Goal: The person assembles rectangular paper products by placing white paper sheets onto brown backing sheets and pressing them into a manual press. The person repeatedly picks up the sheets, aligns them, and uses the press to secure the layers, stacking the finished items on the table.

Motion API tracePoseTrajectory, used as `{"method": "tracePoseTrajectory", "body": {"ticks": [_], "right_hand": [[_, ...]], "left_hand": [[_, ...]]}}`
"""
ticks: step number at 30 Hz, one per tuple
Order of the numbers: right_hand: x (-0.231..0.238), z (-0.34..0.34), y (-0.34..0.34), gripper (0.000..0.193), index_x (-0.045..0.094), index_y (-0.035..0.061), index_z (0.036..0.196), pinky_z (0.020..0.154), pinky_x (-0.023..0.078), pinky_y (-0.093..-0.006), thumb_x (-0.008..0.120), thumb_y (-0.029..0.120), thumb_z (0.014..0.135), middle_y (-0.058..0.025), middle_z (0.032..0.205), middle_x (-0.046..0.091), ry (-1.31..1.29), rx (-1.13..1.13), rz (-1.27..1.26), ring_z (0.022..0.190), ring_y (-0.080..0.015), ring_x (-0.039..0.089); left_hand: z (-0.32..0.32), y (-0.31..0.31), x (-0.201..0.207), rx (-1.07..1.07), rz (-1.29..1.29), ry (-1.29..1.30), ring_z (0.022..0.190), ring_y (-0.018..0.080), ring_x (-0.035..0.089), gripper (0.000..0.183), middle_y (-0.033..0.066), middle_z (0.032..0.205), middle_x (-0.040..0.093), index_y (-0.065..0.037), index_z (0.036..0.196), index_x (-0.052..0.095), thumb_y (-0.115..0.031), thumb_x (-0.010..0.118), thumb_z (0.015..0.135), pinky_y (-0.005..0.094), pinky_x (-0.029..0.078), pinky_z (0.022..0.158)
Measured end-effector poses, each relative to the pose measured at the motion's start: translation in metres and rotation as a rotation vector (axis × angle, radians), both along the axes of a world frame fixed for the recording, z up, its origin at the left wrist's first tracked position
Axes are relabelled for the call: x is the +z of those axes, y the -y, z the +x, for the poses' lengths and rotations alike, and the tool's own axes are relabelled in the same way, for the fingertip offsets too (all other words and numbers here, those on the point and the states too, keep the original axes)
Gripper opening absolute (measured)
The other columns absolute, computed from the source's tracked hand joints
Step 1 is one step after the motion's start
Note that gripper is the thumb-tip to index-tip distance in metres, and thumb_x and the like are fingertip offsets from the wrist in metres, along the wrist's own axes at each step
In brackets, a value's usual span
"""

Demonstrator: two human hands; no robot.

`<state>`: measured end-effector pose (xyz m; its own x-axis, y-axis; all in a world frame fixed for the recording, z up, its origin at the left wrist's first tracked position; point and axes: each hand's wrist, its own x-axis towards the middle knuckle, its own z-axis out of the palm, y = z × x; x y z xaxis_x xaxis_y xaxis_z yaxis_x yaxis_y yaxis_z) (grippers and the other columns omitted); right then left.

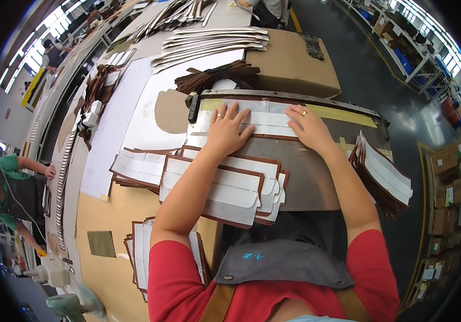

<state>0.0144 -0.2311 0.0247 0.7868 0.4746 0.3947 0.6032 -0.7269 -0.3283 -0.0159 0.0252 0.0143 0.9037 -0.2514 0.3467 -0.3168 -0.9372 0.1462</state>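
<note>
Both hands, left hand [226, 131] and right hand [306, 127], press flat with fingers spread on a white-and-brown panel [265, 122], perhaps leather; stacks [383, 174] wait alongside.

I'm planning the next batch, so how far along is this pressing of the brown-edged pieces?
In hand: left hand and right hand lie flat on one white, brown-edged piece under the metal bar. Stacks of like pieces sit in front, at the right and lower left. Which are finished and which wait, I cannot tell.
</note>
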Motion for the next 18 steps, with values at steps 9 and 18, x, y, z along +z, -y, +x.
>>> {"method": "tracePoseTrajectory", "body": {"ticks": [9, 18], "right_hand": [[-0.003, 0.000, 0.008, 0.035, 0.054, 0.0164, 0.123, 0.103, 0.030, -0.0476, 0.047, 0.031, 0.092, -0.0039, 0.130, 0.051, 0.039, -0.131, -0.180, 0.123, -0.0268, 0.044], [-0.003, 0.003, 0.004, 0.034, 0.055, 0.0137, 0.121, 0.101, 0.033, -0.0450, 0.049, 0.026, 0.091, -0.0076, 0.127, 0.053, 0.109, -0.137, -0.204, 0.119, -0.0275, 0.047]], "left_hand": [[0.003, 0.009, 0.001, 0.040, -0.027, -0.134, 0.133, 0.0314, 0.028, 0.059, 0.0135, 0.142, 0.034, -0.019, 0.135, 0.042, -0.052, 0.046, 0.087, 0.0437, 0.019, 0.109], [0.010, 0.006, 0.007, 0.059, 0.017, -0.144, 0.134, 0.0310, 0.026, 0.060, 0.0139, 0.143, 0.032, -0.020, 0.135, 0.041, -0.054, 0.045, 0.086, 0.0443, 0.018, 0.109]]}}
